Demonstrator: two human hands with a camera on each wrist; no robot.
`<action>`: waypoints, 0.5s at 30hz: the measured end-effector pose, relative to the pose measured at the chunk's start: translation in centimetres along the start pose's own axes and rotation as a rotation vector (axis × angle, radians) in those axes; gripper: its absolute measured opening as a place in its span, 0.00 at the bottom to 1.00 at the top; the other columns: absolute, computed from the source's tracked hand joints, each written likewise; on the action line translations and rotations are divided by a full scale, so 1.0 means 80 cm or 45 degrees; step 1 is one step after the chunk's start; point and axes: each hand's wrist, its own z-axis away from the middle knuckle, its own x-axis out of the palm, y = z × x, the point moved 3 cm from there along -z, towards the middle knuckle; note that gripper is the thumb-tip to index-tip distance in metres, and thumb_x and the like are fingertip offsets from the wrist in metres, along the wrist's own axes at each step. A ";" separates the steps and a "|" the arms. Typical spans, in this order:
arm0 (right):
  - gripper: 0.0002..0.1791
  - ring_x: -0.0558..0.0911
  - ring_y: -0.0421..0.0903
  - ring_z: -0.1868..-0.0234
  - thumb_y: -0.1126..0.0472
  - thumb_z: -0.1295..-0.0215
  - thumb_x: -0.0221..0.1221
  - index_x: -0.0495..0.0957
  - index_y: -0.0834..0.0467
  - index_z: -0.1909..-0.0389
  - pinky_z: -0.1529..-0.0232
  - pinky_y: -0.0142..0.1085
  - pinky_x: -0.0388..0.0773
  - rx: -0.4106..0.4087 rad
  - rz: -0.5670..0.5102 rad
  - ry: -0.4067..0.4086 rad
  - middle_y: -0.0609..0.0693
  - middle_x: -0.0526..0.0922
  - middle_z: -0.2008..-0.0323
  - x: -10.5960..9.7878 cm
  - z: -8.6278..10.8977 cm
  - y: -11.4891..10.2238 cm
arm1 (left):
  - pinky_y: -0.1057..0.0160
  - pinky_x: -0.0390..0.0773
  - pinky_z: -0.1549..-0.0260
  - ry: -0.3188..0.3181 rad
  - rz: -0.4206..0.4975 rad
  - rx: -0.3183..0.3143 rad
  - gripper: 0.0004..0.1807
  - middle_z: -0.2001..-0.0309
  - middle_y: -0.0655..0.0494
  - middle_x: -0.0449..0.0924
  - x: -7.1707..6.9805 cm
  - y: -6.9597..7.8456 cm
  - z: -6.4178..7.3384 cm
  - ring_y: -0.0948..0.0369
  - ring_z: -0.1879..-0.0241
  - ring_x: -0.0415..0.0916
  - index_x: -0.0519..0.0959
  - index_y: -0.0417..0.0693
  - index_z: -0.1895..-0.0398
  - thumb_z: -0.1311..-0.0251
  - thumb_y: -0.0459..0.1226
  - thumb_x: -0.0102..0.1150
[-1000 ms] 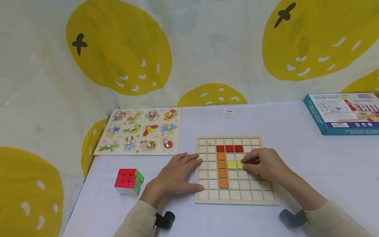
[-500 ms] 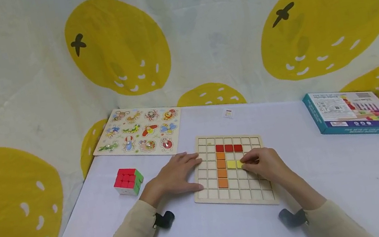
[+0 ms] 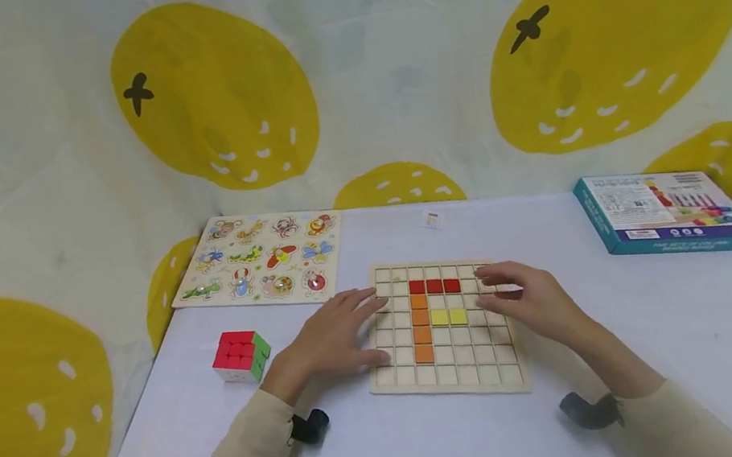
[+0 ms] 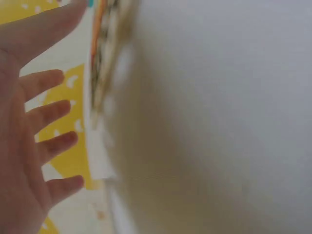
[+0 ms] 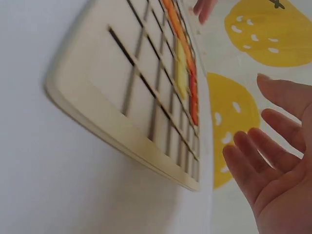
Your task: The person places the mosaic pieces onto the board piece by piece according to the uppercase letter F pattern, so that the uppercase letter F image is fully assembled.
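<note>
A square wooden grid board [image 3: 453,390] lies on the white table. In its cells sit a row of red tiles [image 3: 434,286], a column of several orange tiles [image 3: 419,318] and two yellow tiles [image 3: 449,317] side by side. Along the board's left edge is my left hand [image 3: 329,339], fingers and thumb spread; the head view suggests its tips touch the rim. My right hand [image 3: 542,302] hovers by the board's right edge, thumb and fingers parted. The right wrist view shows that right hand [image 5: 280,170] holding nothing, fingers gently bent.
A red, green and white puzzle cube [image 3: 241,356] stands left of my left hand. Behind it lies an insect picture puzzle [image 3: 257,260]. A small printed card [image 3: 433,219] is at the back, and a teal toy box [image 3: 668,212] at the back right.
My right hand has let go of the right-hand yellow tile, leaving it on the board, and moved right with its fingers parted. My left hand stays at the board's left edge.
</note>
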 end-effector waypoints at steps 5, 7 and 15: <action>0.32 0.69 0.63 0.26 0.55 0.36 0.70 0.74 0.58 0.32 0.36 0.59 0.76 -0.149 0.168 0.091 0.60 0.70 0.27 -0.042 -0.008 -0.022 | 0.42 0.66 0.26 0.180 -0.133 0.073 0.46 0.20 0.55 0.60 -0.051 0.010 -0.005 0.48 0.21 0.58 0.65 0.63 0.23 0.43 0.67 0.63; 0.34 0.66 0.65 0.25 0.55 0.38 0.71 0.73 0.58 0.31 0.35 0.63 0.73 -0.195 0.250 0.132 0.61 0.67 0.25 -0.060 -0.012 -0.031 | 0.42 0.64 0.25 0.234 -0.202 0.112 0.45 0.20 0.55 0.59 -0.076 0.015 -0.009 0.47 0.21 0.56 0.65 0.63 0.23 0.42 0.67 0.61; 0.50 0.52 0.66 0.19 0.46 0.39 0.71 0.57 0.52 0.20 0.29 0.72 0.57 -0.241 0.353 0.237 0.58 0.49 0.17 -0.130 -0.031 -0.072 | 0.36 0.53 0.22 0.385 -0.422 0.205 0.50 0.17 0.52 0.51 -0.164 0.034 -0.035 0.44 0.17 0.46 0.55 0.62 0.18 0.40 0.70 0.56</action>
